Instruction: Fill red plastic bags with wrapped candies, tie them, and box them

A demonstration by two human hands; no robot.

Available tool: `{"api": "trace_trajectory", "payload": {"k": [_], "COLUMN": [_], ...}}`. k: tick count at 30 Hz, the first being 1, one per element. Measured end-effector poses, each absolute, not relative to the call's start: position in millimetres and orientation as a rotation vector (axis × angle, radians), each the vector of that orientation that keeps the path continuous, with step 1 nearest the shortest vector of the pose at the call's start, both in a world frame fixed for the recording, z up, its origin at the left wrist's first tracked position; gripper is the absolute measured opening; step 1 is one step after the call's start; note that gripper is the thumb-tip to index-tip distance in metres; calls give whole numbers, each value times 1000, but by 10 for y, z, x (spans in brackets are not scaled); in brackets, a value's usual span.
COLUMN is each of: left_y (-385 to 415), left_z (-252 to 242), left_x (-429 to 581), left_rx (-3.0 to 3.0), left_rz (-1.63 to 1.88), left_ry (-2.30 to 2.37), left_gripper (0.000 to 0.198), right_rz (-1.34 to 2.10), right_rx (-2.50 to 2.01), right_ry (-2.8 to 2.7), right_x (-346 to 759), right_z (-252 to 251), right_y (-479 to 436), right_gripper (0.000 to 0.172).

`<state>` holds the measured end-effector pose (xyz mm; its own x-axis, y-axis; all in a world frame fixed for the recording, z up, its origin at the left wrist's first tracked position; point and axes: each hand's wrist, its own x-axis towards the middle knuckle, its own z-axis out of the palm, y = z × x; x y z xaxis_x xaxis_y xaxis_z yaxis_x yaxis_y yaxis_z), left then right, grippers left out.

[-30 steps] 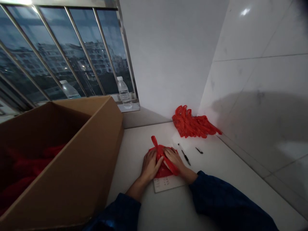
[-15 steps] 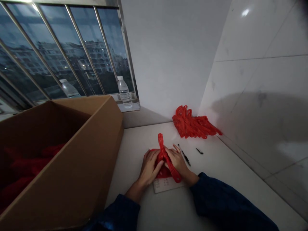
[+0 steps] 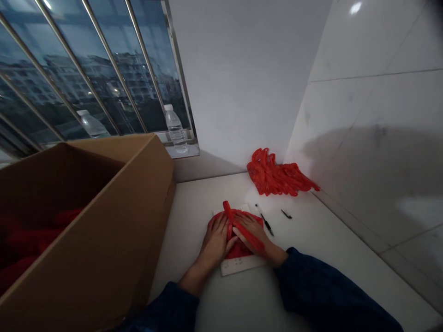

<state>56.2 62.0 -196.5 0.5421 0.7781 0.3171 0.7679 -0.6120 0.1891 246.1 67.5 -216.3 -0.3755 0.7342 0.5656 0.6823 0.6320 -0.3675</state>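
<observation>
A small red plastic bag (image 3: 238, 249) lies on the white counter (image 3: 311, 240) on top of a white printed sheet (image 3: 242, 264). My left hand (image 3: 216, 240) rests on the bag's left side, fingers curled against it. My right hand (image 3: 251, 229) presses on the right side, and one red handle loop (image 3: 242, 228) lies across its back. Both hands hold the bag down; the fingers are close together on the plastic.
A pile of red plastic bags (image 3: 275, 177) sits in the far corner. A black pen (image 3: 265, 221) and its cap (image 3: 286, 214) lie right of my hands. A large open cardboard box (image 3: 86, 221) with red bags inside stands left. Two water bottles (image 3: 175, 128) stand on the window sill.
The upright twisted handle has been laid down flat across the bag and my right hand. Both hands have flattened onto the bag. The camera has tilted slightly.
</observation>
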Motion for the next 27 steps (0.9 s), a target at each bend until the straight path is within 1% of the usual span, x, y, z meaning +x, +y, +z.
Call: {"api": "trace_trajectory", "payload": {"k": [7, 12, 14, 15, 18, 19, 20, 21, 23, 24, 26, 27], "left_y": [635, 567, 491, 437, 224, 145, 66, -13, -183, -280, -519, -657], "left_z": [-1931, -1761, -1671, -1618, -1410, -1321, -1220, -1108, -858, -726, -467, -346], "left_x": [597, 549, 540, 550, 654, 709, 765, 817, 875, 866, 746, 633], "left_rx": [2675, 2513, 2441, 2413, 2354, 2335, 2314, 2292, 2258, 2241, 2190, 2158], "left_rz": [578, 789, 923, 971, 1004, 985, 956, 928, 835, 789, 743, 793], "left_ry": [1388, 1259, 1206, 1181, 1110, 1098, 1101, 1118, 1157, 1171, 1178, 1221], "left_gripper": [54, 49, 55, 61, 84, 86, 82, 71, 42, 35, 34, 34], "right_rz": [133, 141, 177, 234, 513, 590, 638, 657, 671, 680, 728, 764], "right_rx": [-1093, -1119, -1092, -1056, -885, -829, -783, -749, -697, -668, -611, -601], "right_ry": [-2062, -1867, -1798, -1759, -1666, -1658, -1657, -1662, -1678, -1674, -1644, -1616], "right_x": [2438, 2498, 2521, 2523, 2501, 2495, 2498, 2513, 2583, 2636, 2761, 2823], "right_z": [-2116, -1914, -1780, -1706, -1473, -1394, -1317, -1244, -1120, -1076, -1036, -1042], "right_y": [645, 588, 539, 503, 332, 256, 175, 92, -65, -132, -232, -263], "right_gripper": [32, 21, 19, 19, 25, 27, 28, 28, 27, 26, 27, 29]}}
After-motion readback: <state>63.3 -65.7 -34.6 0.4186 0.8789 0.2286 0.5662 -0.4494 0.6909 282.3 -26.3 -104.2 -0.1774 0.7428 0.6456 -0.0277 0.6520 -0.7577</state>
